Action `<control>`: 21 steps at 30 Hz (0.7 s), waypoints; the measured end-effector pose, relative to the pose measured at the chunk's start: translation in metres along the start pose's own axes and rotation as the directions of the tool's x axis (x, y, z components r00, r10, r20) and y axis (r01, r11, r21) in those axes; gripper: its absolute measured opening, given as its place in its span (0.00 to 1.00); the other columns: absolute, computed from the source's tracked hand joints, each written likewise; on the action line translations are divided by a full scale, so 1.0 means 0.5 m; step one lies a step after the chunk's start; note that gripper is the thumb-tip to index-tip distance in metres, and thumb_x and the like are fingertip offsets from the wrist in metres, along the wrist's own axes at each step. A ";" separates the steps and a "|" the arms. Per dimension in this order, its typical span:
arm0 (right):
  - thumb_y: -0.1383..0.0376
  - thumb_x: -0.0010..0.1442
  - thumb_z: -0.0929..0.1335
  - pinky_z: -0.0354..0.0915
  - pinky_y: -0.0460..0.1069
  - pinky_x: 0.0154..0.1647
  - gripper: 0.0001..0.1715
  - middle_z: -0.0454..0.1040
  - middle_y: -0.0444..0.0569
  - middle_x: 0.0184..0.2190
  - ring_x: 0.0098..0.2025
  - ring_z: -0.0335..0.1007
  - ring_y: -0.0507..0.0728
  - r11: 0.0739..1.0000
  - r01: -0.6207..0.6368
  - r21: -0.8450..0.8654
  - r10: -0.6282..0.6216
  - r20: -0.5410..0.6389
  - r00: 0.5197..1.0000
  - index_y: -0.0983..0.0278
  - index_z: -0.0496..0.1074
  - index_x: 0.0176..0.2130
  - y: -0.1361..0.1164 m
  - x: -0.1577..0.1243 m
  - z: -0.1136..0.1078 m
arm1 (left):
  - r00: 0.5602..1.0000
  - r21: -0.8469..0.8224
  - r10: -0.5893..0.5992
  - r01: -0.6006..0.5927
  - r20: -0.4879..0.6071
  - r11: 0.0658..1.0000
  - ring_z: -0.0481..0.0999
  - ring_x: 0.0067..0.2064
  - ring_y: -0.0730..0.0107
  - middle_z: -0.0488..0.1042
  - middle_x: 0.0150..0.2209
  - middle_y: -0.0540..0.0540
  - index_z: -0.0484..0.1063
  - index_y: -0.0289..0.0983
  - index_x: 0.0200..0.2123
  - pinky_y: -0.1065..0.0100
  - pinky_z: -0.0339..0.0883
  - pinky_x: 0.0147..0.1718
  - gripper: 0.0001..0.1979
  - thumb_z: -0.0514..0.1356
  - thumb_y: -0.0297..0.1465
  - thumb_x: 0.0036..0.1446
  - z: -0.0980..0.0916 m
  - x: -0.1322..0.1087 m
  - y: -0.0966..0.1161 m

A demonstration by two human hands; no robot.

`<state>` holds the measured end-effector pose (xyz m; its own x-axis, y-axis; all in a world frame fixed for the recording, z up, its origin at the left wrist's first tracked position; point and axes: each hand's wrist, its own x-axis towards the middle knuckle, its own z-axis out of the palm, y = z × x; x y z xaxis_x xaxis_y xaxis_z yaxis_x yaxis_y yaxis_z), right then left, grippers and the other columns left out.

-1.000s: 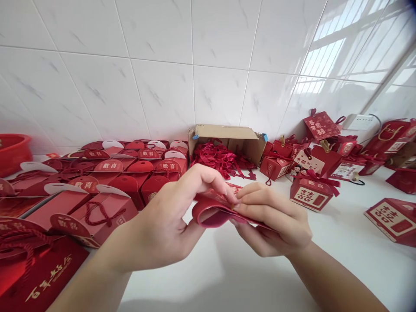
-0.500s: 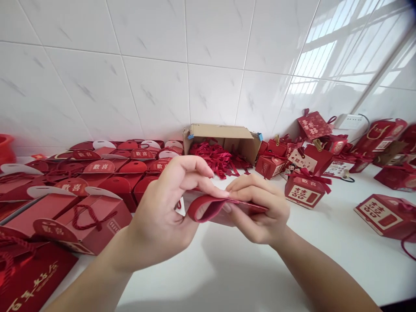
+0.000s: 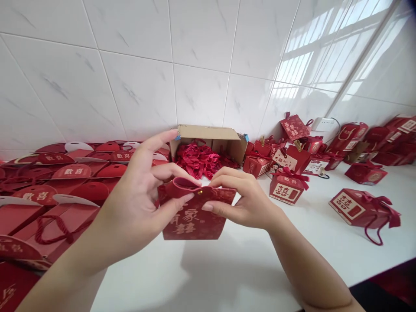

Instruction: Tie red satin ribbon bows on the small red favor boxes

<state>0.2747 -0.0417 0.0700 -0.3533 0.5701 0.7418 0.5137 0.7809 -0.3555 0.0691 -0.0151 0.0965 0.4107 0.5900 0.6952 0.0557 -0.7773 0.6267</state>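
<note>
A small red gift box (image 3: 195,225) with pale Chinese lettering and a gold eyelet near its top edge is held above the white table. A loop of red ribbon or strap (image 3: 183,184) curls over its top. My left hand (image 3: 143,199) pinches the top of the box by the eyelet between thumb and a finger, its index finger raised. On the other side, my right hand (image 3: 237,199) grips the upper right edge, thumb on the front face and fingers behind. The back of the box is hidden.
Many red gift boxes (image 3: 71,173) with rope handles stand packed on the left. Against the tiled wall lies a cardboard box (image 3: 208,131) of red ribbons (image 3: 195,160). Finished-looking red boxes (image 3: 286,186) stand on the right, near a white power strip (image 3: 325,124).
The box has turned so its lettered front and eyelet now show. My left thumb has moved onto the front and the index finger has lifted. The view has shifted right.
</note>
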 end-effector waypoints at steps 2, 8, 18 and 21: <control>0.59 0.57 0.71 0.63 0.45 0.31 0.12 0.71 0.45 0.27 0.30 0.64 0.50 0.996 -0.071 -0.045 0.077 0.157 0.985 0.65 0.71 0.29 -0.001 -0.001 -0.020 | 0.997 -0.017 -0.046 0.047 0.060 0.999 0.77 0.42 0.64 0.74 0.42 0.47 0.55 0.46 0.62 0.72 0.75 0.32 0.35 0.63 0.25 0.52 0.002 -0.002 -0.008; 0.55 0.58 0.67 0.57 0.44 0.19 0.18 0.68 0.42 0.19 0.19 0.61 0.49 0.844 -0.521 -0.124 0.533 0.092 0.841 0.66 0.72 0.26 0.044 -0.007 -0.082 | 0.995 0.056 -0.091 0.089 0.031 0.994 0.69 0.55 0.55 0.68 0.52 0.41 0.46 0.45 0.65 0.59 0.73 0.48 0.43 0.65 0.28 0.50 -0.012 0.004 -0.028; 0.63 0.60 0.64 0.68 0.59 0.53 0.30 0.54 0.61 0.62 0.56 0.67 0.64 0.849 -0.433 -0.301 0.002 -0.820 0.573 0.64 0.61 0.61 0.199 -0.043 -0.188 | 0.997 0.090 -0.064 0.067 -0.045 0.994 0.69 0.54 0.57 0.67 0.53 0.43 0.46 0.46 0.64 0.54 0.71 0.51 0.42 0.64 0.28 0.49 -0.037 0.008 -0.022; 0.63 0.63 0.61 0.65 0.62 0.56 0.27 0.54 0.54 0.62 0.63 0.58 0.63 0.839 -0.372 -0.397 -0.046 -0.732 0.679 0.55 0.59 0.61 0.184 -0.036 -0.160 | 0.998 0.120 -0.053 0.057 -0.038 0.991 0.69 0.55 0.54 0.68 0.52 0.42 0.47 0.46 0.64 0.52 0.73 0.49 0.42 0.63 0.31 0.47 -0.032 0.011 -0.033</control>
<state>0.3908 -0.0005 0.0695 0.3091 0.1646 0.9367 0.8729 0.3419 -0.3481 0.0557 0.0045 0.0955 0.3721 0.6382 0.6739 0.1877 -0.7628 0.6188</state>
